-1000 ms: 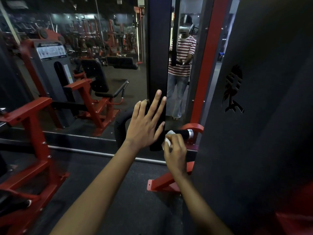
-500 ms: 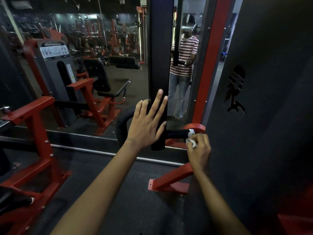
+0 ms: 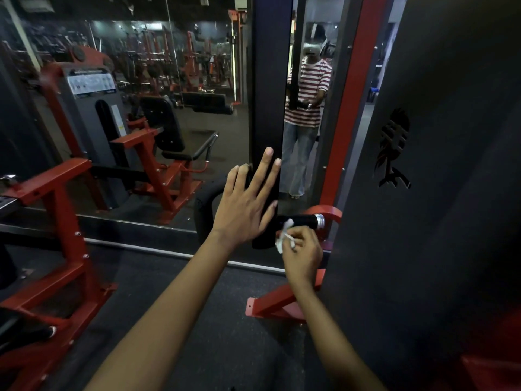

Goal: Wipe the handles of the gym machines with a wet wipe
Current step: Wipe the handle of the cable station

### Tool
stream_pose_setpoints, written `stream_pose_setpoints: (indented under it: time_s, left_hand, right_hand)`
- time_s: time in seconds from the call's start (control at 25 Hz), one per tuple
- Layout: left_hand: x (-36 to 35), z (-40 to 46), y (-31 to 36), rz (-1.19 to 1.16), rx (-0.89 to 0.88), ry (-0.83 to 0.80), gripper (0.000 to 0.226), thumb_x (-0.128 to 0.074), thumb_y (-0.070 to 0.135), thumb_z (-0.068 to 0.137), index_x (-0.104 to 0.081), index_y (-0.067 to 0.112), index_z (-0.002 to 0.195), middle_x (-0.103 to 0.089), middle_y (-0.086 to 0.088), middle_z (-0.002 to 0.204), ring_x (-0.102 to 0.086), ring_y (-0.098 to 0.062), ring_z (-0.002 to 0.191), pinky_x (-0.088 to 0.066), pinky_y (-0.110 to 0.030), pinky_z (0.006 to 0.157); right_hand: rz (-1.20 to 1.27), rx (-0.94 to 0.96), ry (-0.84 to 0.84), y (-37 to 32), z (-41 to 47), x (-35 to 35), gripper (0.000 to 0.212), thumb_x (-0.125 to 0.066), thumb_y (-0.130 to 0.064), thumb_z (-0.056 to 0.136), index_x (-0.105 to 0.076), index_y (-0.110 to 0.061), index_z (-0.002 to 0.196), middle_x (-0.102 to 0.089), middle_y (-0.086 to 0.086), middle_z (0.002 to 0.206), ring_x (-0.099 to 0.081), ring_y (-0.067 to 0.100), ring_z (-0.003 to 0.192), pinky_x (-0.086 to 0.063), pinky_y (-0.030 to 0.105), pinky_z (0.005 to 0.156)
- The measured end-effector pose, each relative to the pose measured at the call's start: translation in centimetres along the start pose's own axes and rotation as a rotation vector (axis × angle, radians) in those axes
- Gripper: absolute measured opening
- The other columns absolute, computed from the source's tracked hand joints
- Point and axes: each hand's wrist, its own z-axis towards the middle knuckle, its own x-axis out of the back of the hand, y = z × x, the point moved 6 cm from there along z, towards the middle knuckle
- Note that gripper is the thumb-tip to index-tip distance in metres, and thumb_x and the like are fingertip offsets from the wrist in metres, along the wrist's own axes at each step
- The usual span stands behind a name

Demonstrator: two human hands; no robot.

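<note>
Two hands up: left hand (image 3: 245,205), fingers spread, flat on the black pad (image 3: 267,136); right hand (image 3: 303,249) pinches the wipe (image 3: 283,238) just below the handle (image 3: 303,220), which runs sideways (metal collar rightward), so right hand's nearer.

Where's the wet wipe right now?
Head view, right of centre: the wet wipe is pinched in the right hand, against the black handle, beside the left hand.

arms (image 3: 158,314): bare, no sleeves | shirt: red-white striped | jeans
</note>
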Motion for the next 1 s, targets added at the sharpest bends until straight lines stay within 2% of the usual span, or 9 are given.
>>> stream_pose_setpoints:
  time_s: [0.08, 0.16, 0.28, 0.36, 0.44, 0.52, 0.64, 0.84, 1.0]
  left_hand:
    - [0.0, 0.0, 0.0, 0.001, 0.004, 0.001, 0.073, -0.035, 0.046, 0.096, -0.003, 0.013, 0.153, 0.005, -0.010, 0.160, -0.039, -0.037, 0.124, -0.025, -0.047, 0.111]
    - [0.0, 0.0, -0.1, 0.002, 0.009, 0.004, 0.073, -0.036, 0.046, 0.096, -0.004, 0.013, 0.153, 0.004, -0.010, 0.160, -0.039, -0.037, 0.124, -0.025, -0.047, 0.110]
    - [0.0, 0.0, 0.0, -0.001, 0.000, 0.000, 0.072, -0.035, 0.046, 0.096, -0.005, 0.013, 0.153, 0.004, -0.010, 0.160, -0.039, -0.036, 0.125, -0.025, -0.046, 0.110]
    - [0.1, 0.0, 0.0, -0.009, -0.003, -0.003, 0.072, -0.035, 0.046, 0.097, -0.005, 0.013, 0.153, 0.005, -0.009, 0.160, -0.039, -0.036, 0.125, -0.025, -0.046, 0.111]
    - [0.1, 0.0, -0.1, -0.009, -0.013, -0.012, 0.072, -0.035, 0.046, 0.097, -0.005, 0.013, 0.154, 0.006, -0.009, 0.160, -0.039, -0.035, 0.126, -0.025, -0.046, 0.112]
    - [0.2, 0.0, -0.1, -0.004, -0.014, -0.016, 0.072, -0.034, 0.046, 0.097, -0.004, 0.014, 0.154, 0.007, -0.008, 0.160, -0.039, -0.036, 0.126, -0.025, -0.046, 0.112]
    - [0.2, 0.0, -0.2, -0.009, -0.014, -0.013, 0.072, -0.035, 0.045, 0.097, -0.005, 0.013, 0.154, 0.007, -0.008, 0.160, -0.039, -0.036, 0.126, -0.025, -0.046, 0.112]
    - [0.6, -0.1, -0.3, -0.014, -0.060, -0.024, 0.074, -0.040, 0.043, 0.094, -0.008, 0.014, 0.153, 0.002, -0.009, 0.161, -0.041, -0.037, 0.125, -0.027, -0.047, 0.110]
    - [3.2, 1.5, -2.2, -0.016, -0.062, 0.060, 0.070, -0.037, 0.050, 0.095, -0.012, 0.022, 0.154, -0.003, -0.007, 0.160, -0.036, -0.036, 0.134, -0.026, -0.054, 0.109]
  right_hand:
    - [0.271, -0.443, 0.070, 2.8, -0.4, 0.3, 0.028, -0.059, 0.011, 0.079, -0.055, -0.015, 0.071, -0.059, 0.001, 0.068, -0.057, 0.017, 0.063, -0.046, 0.015, 0.052]
    - [0.639, -0.811, 0.006, 3.6, -1.2, -1.8, 0.026, -0.048, 0.016, 0.085, -0.055, -0.007, 0.074, -0.060, 0.010, 0.068, -0.054, 0.019, 0.061, -0.046, 0.014, 0.045]
    - [0.920, -1.040, -0.021, 2.9, 0.1, -3.9, 0.032, -0.032, 0.023, 0.084, -0.051, 0.002, 0.070, -0.058, 0.008, 0.048, -0.053, 0.017, 0.051, -0.042, 0.014, 0.038]
    - [0.990, -1.107, -0.019, 2.9, 1.0, -4.2, 0.037, -0.023, 0.027, 0.080, -0.049, 0.003, 0.071, -0.057, 0.009, 0.048, -0.055, 0.014, 0.044, -0.043, 0.013, 0.037]
    - [1.039, -1.156, -0.010, 3.3, 1.3, -3.5, 0.040, -0.020, 0.032, 0.065, -0.048, 0.004, 0.075, -0.055, 0.015, 0.068, -0.053, 0.018, 0.059, -0.045, 0.014, 0.038]
    - [1.069, -1.186, 0.040, 4.1, 1.8, -2.4, 0.045, -0.027, 0.028, 0.044, -0.047, 0.007, 0.079, -0.049, 0.017, 0.082, -0.048, 0.021, 0.070, -0.047, 0.017, 0.043]
    - [1.114, -1.190, 0.095, 4.8, 2.5, -0.7, 0.037, -0.023, 0.024, 0.064, -0.049, 0.008, 0.085, -0.051, 0.019, 0.083, -0.046, 0.022, 0.068, -0.047, 0.016, 0.047]
    - [0.994, -1.081, 0.087, 4.9, 2.1, 1.7, 0.030, -0.024, 0.019, 0.083, -0.051, 0.008, 0.076, -0.061, 0.012, 0.048, -0.060, 0.016, 0.042, -0.048, 0.015, 0.042]
    - [0.820, -1.007, 0.060, 4.2, 1.5, 3.5, 0.027, -0.033, 0.015, 0.085, -0.059, 0.006, 0.081, -0.069, 0.010, 0.057, -0.065, 0.014, 0.047, -0.052, 0.019, 0.046]
